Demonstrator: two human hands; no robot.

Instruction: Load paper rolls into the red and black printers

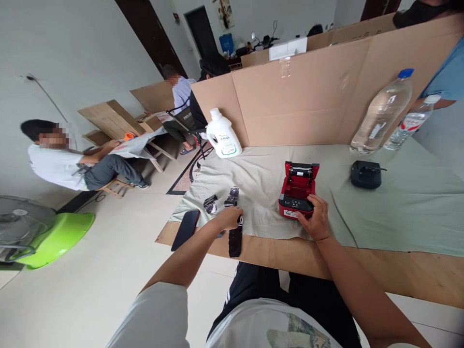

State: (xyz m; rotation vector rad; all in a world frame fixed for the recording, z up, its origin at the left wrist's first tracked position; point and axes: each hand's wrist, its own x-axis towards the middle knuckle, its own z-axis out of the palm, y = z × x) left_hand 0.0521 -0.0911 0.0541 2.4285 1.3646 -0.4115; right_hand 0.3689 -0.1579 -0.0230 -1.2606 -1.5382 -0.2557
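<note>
My left hand (pixel 229 218) is closed on a small roll with a black strip (pixel 235 241) hanging from it over the table's front edge. More shiny dark strip (pixel 233 193) lies just beyond the fingers. To its left is another small dark roll (pixel 210 203). My right hand (pixel 318 217) grips the right front corner of a small red and black printer (pixel 295 202), thumb on its front and fingers at its side. The printer's lid (pixel 301 170) stands raised, showing the red inside. What exactly sits under my left fingers is partly hidden.
A dark phone (pixel 185 229) lies at the table's left front. A white jug (pixel 223 135) stands behind, before a cardboard partition (pixel 290 101). On the right are a black case (pixel 366 175), a large bottle (pixel 384 113) and a smaller bottle (pixel 413 123). Several people sit beyond.
</note>
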